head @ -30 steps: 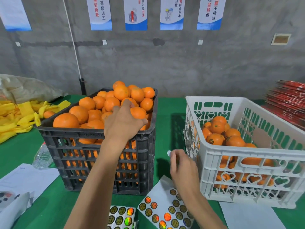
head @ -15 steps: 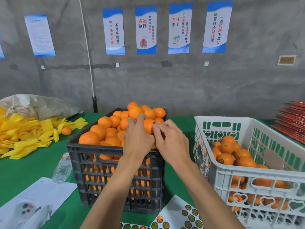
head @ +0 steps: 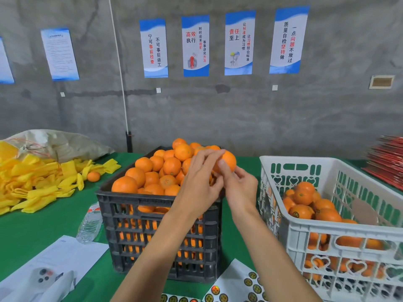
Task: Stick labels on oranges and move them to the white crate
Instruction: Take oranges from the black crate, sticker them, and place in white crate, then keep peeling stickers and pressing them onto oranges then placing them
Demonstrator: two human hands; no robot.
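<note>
Wall posters (head: 195,45) "高效执行"; orange (head: 229,160) in both hands.

Arms: both forearms bare up to the bottom edge of the view, no sleeve showing.
Left hand (head: 200,182): bare, no glove, ring or watch.
Right hand (head: 241,188): bare, short trimmed thumbnail visible.

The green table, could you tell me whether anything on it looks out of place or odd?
One stray orange lies on the table beside the yellow foam nets, outside both crates. A clear plastic bottle lies on its side against the black crate. Nothing looks spilled or damaged.
</note>
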